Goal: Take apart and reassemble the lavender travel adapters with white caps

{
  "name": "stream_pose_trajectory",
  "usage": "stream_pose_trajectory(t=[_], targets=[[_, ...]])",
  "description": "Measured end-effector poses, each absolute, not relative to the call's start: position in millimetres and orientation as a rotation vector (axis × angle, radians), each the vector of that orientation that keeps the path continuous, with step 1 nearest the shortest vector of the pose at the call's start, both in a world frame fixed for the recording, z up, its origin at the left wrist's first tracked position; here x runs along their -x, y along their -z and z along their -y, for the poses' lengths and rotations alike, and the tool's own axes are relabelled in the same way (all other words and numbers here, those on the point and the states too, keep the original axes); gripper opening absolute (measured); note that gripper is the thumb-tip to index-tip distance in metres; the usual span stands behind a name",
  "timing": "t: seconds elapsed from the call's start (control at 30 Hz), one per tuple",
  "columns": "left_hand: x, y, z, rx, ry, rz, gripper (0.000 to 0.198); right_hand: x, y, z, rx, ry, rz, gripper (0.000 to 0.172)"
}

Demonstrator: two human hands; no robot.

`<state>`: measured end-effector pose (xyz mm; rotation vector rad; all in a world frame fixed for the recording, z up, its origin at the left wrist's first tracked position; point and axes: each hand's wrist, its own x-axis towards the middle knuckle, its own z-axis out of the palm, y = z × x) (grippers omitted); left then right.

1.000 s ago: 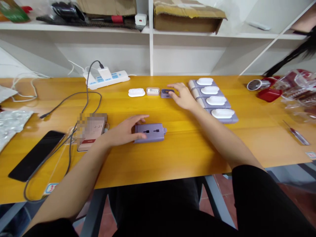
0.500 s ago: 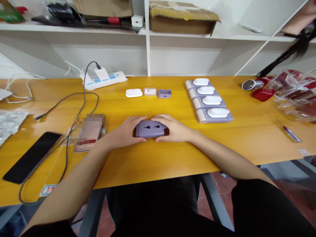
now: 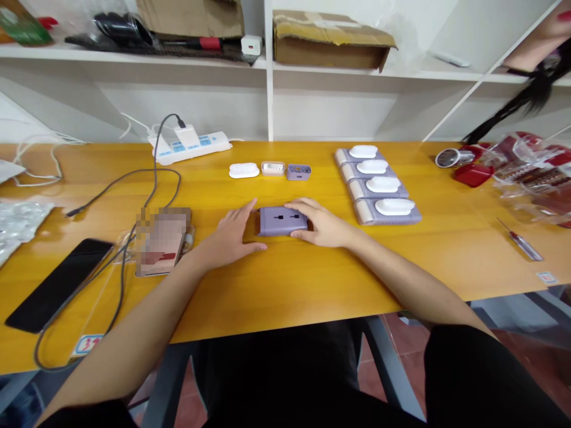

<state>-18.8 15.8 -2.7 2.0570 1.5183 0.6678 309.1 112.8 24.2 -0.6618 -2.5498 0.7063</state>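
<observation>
A purple box-shaped case [image 3: 282, 221] with two dark marks on its top is in front of me over the table. My right hand [image 3: 322, 224] grips its right end between thumb and fingers. To its left, my left hand [image 3: 232, 236] is open, thumb and fingers spread, apart from the case. Behind the case stand three small parts in a row: a white bristled oval piece [image 3: 244, 170], a pale open shell [image 3: 273, 168] and a purple open shell [image 3: 298, 172]. Several similar purple cases, each topped by a white oval piece [image 3: 395, 206], stand in a row to the right.
A power strip [image 3: 196, 148] with a dark cable [image 3: 156, 172] lies at the back left. A black phone [image 3: 60, 284] and a pinkish device [image 3: 163, 241] are on the left. A screwdriver [image 3: 525, 244] and red-lidded packages [image 3: 475, 172] lie at right. White shelves stand behind.
My left hand has let go of the purple case and spread open. The case, still in my right hand, has shifted slightly to the right and away from me.
</observation>
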Motion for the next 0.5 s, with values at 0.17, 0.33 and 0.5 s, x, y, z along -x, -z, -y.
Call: stream_pose_trajectory(t=[0.17,0.33,0.5], targets=[[17,11,-16,-2.078,-0.727,-1.581,0.115,-299,-16,-125,0.689,-0.623,2.569,0.075],[20,16,-21,-2.053,-0.852,-1.671,0.111,-272,-18,-155,0.762,-0.345,2.607,0.067],[13,6,-17,-2.071,-0.713,-1.748,0.106,-247,-23,-178,0.843,-0.145,2.628,0.059]])
